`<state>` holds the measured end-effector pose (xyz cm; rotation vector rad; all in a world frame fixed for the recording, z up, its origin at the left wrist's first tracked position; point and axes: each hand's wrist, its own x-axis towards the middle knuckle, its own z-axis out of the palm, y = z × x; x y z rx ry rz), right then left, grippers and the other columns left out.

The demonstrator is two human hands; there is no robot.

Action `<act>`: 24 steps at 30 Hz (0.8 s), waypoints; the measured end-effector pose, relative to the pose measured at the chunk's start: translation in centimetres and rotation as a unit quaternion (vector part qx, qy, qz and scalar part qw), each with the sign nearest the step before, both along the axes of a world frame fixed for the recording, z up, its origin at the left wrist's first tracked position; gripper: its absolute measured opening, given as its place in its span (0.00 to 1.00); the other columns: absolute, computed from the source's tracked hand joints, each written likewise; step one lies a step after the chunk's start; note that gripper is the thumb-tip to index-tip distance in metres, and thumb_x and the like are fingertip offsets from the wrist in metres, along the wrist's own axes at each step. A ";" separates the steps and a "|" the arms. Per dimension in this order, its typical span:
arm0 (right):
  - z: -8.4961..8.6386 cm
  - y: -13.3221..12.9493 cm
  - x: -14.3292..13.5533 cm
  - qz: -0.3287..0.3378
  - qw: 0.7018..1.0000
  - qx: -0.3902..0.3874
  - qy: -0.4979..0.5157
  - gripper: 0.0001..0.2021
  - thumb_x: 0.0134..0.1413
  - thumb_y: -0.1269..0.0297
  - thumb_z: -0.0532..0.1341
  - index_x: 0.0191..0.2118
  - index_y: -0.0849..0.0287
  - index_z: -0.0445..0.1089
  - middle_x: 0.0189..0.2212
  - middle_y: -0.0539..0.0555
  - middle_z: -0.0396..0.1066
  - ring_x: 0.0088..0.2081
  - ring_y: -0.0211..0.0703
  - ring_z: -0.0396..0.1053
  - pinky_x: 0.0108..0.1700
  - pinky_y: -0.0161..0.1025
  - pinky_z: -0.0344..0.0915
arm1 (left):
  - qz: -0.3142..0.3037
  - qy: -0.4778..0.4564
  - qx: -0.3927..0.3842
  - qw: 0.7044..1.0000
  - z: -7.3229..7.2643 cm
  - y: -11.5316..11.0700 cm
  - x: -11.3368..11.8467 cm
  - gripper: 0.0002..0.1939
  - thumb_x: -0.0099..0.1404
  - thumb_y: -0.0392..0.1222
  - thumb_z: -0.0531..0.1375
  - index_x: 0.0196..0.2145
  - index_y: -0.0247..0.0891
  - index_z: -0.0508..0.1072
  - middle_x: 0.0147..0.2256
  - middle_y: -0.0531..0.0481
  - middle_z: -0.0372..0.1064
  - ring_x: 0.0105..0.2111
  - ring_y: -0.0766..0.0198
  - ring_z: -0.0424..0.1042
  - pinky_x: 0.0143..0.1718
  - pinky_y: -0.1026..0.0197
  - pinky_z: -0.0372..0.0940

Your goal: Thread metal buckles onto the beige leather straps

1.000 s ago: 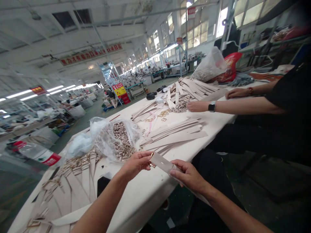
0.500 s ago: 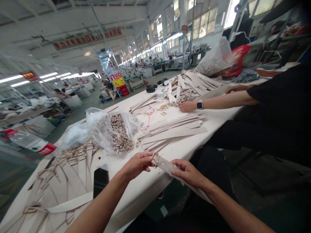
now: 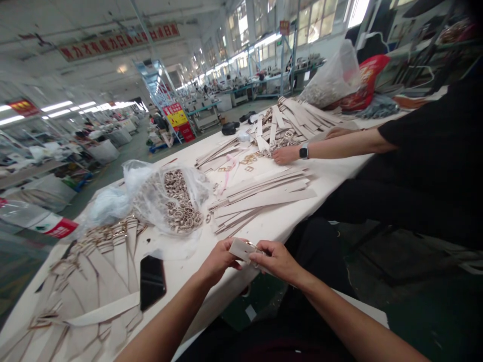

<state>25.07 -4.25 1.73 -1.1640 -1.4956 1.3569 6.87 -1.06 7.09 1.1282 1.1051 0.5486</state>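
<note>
A light beige strap (image 3: 241,250) is held between both hands in front of the table's near edge. My left hand (image 3: 220,259) grips its flat end from the left, fingers closed behind it. On the right, my right hand (image 3: 278,261) pinches the strap, thumb on top, beside a gold buckle (image 3: 249,244) that is mostly hidden by the fingers. Beyond my hands lies a pile of flat straps (image 3: 260,198). To the left, a clear plastic bag (image 3: 151,201) holds many small beige loops (image 3: 183,203).
A black phone (image 3: 153,282) lies beside buckled straps (image 3: 101,271) on the white table (image 3: 196,281). A co-worker's hand (image 3: 286,155) with a watch touches items near loose gold buckles (image 3: 249,160). A bottle (image 3: 41,223) stands out at the left.
My right hand has moved up to the buckle, close to my left hand. The strap's flat end now points left, and the buckle is largely covered. The view has shifted slightly.
</note>
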 end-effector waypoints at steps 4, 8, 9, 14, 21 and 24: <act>-0.6 0.2 -0.1 -0.032 0.999 0.016 -0.038 0.17 0.51 0.51 0.61 0.25 0.61 0.66 0.17 0.46 0.62 0.20 0.33 0.60 0.22 0.29 0.55 | 0.019 0.008 0.067 0.998 0.6 -0.8 -0.2 0.22 0.49 0.32 0.60 0.44 0.37 0.72 0.36 0.50 0.72 0.36 0.63 0.68 0.35 0.65 0.63; -0.5 0.2 -0.5 -0.030 0.999 0.007 -0.027 0.16 0.51 0.52 0.61 0.25 0.61 0.66 0.18 0.46 0.62 0.21 0.34 0.61 0.23 0.29 0.56 | -0.006 -0.011 0.075 0.997 0.2 -1.6 -0.5 0.12 0.54 0.39 0.61 0.38 0.34 0.74 0.33 0.48 0.71 0.34 0.63 0.67 0.33 0.65 0.62; -0.5 0.2 -0.5 -0.017 1.000 0.004 -0.022 0.15 0.50 0.53 0.62 0.26 0.61 0.67 0.18 0.46 0.63 0.22 0.34 0.61 0.24 0.29 0.56 | 0.006 -0.009 0.070 0.998 -0.2 -1.6 -0.6 0.11 0.55 0.42 0.62 0.35 0.33 0.74 0.30 0.48 0.70 0.31 0.64 0.67 0.30 0.65 0.62; -0.9 0.1 0.1 0.031 0.999 -0.023 -0.034 0.12 0.49 0.56 0.63 0.32 0.61 0.70 0.20 0.46 0.65 0.23 0.34 0.61 0.25 0.29 0.54 | 0.133 -0.037 0.069 0.988 -2.2 -0.6 -1.4 0.14 0.54 0.47 0.64 0.31 0.32 0.71 0.25 0.51 0.67 0.23 0.69 0.64 0.27 0.65 0.62; -1.3 0.3 0.4 0.041 0.998 0.036 -0.029 0.14 0.48 0.55 0.62 0.26 0.63 0.70 0.23 0.48 0.65 0.28 0.36 0.61 0.30 0.30 0.55 | 0.140 -0.078 0.017 0.987 -2.3 -1.2 -1.0 0.15 0.53 0.46 0.66 0.33 0.31 0.72 0.29 0.49 0.68 0.25 0.70 0.64 0.27 0.66 0.62; -1.2 0.4 -0.2 0.018 0.997 0.050 -0.058 0.17 0.50 0.53 0.60 0.22 0.63 0.69 0.20 0.48 0.63 0.26 0.35 0.60 0.28 0.30 0.54 | 0.116 -0.081 0.003 0.990 -3.1 -2.3 0.0 0.18 0.52 0.45 0.66 0.38 0.31 0.72 0.35 0.45 0.70 0.30 0.66 0.67 0.27 0.66 0.62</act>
